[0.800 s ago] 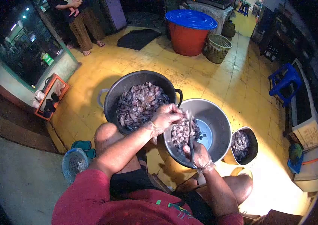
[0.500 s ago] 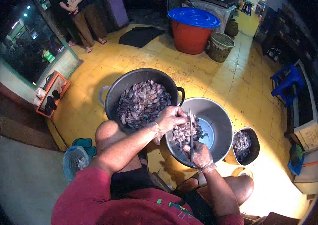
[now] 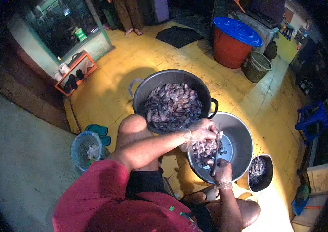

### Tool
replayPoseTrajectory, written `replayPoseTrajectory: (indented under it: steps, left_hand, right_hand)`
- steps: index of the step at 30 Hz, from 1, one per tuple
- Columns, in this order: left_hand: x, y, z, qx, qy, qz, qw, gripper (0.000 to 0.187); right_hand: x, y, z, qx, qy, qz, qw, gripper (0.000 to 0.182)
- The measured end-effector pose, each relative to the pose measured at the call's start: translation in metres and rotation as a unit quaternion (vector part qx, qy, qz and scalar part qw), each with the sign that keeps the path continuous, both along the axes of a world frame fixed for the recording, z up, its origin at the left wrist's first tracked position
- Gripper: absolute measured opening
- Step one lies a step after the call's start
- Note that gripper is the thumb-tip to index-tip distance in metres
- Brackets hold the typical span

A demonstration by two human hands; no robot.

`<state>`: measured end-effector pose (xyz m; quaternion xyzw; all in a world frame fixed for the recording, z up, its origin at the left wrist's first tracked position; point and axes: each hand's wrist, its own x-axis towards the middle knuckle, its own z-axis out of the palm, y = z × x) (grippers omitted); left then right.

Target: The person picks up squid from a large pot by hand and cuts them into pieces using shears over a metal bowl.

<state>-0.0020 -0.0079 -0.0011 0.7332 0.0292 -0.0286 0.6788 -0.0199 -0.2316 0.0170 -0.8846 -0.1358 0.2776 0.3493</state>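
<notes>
My left hand (image 3: 204, 130), in a clear plastic glove, is closed on a small pale piece of the squid-like seafood above the grey basin (image 3: 243, 133). My right hand (image 3: 223, 172), also gloved, grips a knife or scissors (image 3: 217, 149) at the basin's near side, its blade pointing up beside the piece. Cut pale and dark pieces (image 3: 204, 151) lie in the basin under my hands. Behind my left hand, a large dark pot (image 3: 171, 73) holds a heap of whole dark seafood (image 3: 173, 102).
A smaller container (image 3: 266, 181) with seafood stands right of the basin. A blue basket (image 3: 77, 149) and green sandals (image 3: 97, 130) are at the left. Farther off are a red tub (image 3: 230, 48), a wicker basket (image 3: 257, 67), a blue stool (image 3: 312, 120), a shoe rack (image 3: 77, 73) and a person's legs (image 3: 127, 15).
The view has turned, so the pot, basin and hands appear farther right. The blade, upright and clearly visible before, now shows less distinctly between my hands.
</notes>
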Motion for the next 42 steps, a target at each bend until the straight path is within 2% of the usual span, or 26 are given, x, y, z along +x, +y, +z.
replayPoseTrajectory:
  steps: [1,2,3,5,7,9,11,13,14,15,16,17,19,21,25,27,29,31,33,34,35,38,39,40,41,42]
  left_hand:
    - [-0.001,-0.001,0.005,-0.017,0.009,0.005,1.0,0.015]
    - [-0.003,-0.002,0.01,0.088,-0.017,0.011,0.996,0.014]
    - [0.0,-0.005,-0.006,0.071,-0.057,0.0,0.996,0.014]
    - [-0.001,-0.008,-0.016,0.087,-0.092,-0.048,0.991,0.014]
    - [-0.004,-0.009,-0.01,0.201,-0.103,-0.125,0.966,0.015]
    - [-0.004,-0.007,-0.003,0.237,-0.102,-0.21,0.943,0.017]
    - [0.001,0.004,-0.008,0.264,-0.121,-0.206,0.934,0.017]
    - [0.009,0.032,-0.006,0.315,-0.143,-0.198,0.917,0.018]
    - [0.011,0.048,-0.001,0.337,-0.106,-0.166,0.921,0.02]
    - [0.012,0.066,0.002,0.359,-0.071,-0.131,0.921,0.022]
    - [0.019,0.09,-0.016,0.444,-0.019,-0.138,0.885,0.023]
    - [0.025,0.112,-0.032,0.519,0.036,-0.142,0.842,0.025]
    - [0.02,0.132,-0.023,0.705,0.141,-0.21,0.663,0.021]
    - [0.007,0.161,-0.06,0.69,0.183,-0.132,0.688,0.021]
    - [-0.005,0.16,-0.064,0.684,0.19,-0.1,0.698,0.022]
    - [-0.009,0.158,-0.065,0.673,0.202,-0.081,0.707,0.023]
    - [-0.013,0.154,-0.066,0.659,0.219,-0.062,0.717,0.024]
    - [-0.015,0.152,-0.067,0.647,0.237,-0.042,0.723,0.025]
    - [-0.015,0.151,-0.068,0.639,0.255,-0.02,0.726,0.026]
    - [-0.011,0.15,-0.068,0.655,0.297,-0.094,0.688,0.033]
    - [-0.012,0.147,-0.07,0.658,0.293,-0.093,0.687,0.033]
    - [-0.014,0.141,-0.094,0.641,0.217,-0.038,0.735,0.03]
    - [-0.01,0.142,-0.113,0.632,0.194,-0.018,0.75,0.027]
    - [0.0,0.16,-0.17,0.643,0.124,0.006,0.755,0.022]
    - [0.001,0.154,-0.149,0.645,0.12,0.009,0.755,0.022]
    - [-0.002,0.138,-0.116,0.662,0.155,-0.039,0.732,0.021]
  right_hand:
    - [0.002,-0.002,-0.007,-0.003,0.0,0.007,1.0,0.044]
    - [0.007,-0.007,-0.022,0.013,-0.002,-0.014,1.0,0.044]
    - [0.01,-0.012,-0.032,0.028,-0.004,-0.036,0.999,0.043]
    - [0.01,-0.009,-0.028,0.036,-0.015,-0.046,0.998,0.042]
    - [0.007,-0.003,-0.004,0.004,-0.059,-0.07,0.996,0.044]
    - [0.015,-0.014,-0.035,0.044,-0.037,-0.076,0.995,0.048]
    - [0.021,-0.018,-0.052,0.128,-0.109,-0.083,0.982,0.049]
    - [0.024,-0.025,-0.063,0.103,-0.141,-0.068,0.982,0.04]
    - [0.025,-0.026,-0.06,0.108,-0.14,-0.061,0.982,0.04]
    - [0.03,-0.027,-0.082,0.151,-0.168,-0.068,0.972,0.042]
    - [0.022,-0.019,-0.048,0.144,-0.124,-0.064,0.98,0.045]
    - [0.024,-0.018,-0.055,0.119,-0.158,-0.067,0.978,0.047]
    - [0.025,-0.017,-0.06,0.127,-0.187,-0.045,0.973,0.046]
    - [0.014,-0.01,-0.025,0.141,-0.155,-0.03,0.977,0.047]
    - [0.012,-0.011,-0.028,0.105,-0.221,-0.002,0.969,0.052]
    - [0.014,-0.013,-0.031,0.088,-0.206,0.002,0.975,0.051]
    - [0.019,-0.017,-0.049,0.117,-0.122,-0.007,0.986,0.049]
    - [0.012,-0.013,-0.019,0.168,-0.133,-0.006,0.977,0.047]
    - [0.013,-0.011,-0.015,0.079,-0.15,0.012,0.985,0.047]
    - [0.012,-0.01,-0.012,0.083,-0.154,0.01,0.985,0.047]
    - [0.01,-0.01,-0.009,0.081,-0.15,0.018,0.985,0.047]
    - [0.009,-0.012,-0.011,0.085,-0.157,0.022,0.984,0.047]
    - [0.012,-0.013,-0.024,0.106,-0.162,0.022,0.981,0.046]
    - [0.016,-0.013,-0.038,0.121,-0.18,0.036,0.975,0.048]
    - [0.019,-0.012,-0.038,0.123,-0.184,0.036,0.974,0.048]
    - [0.02,-0.012,-0.035,0.118,-0.19,0.037,0.974,0.047]
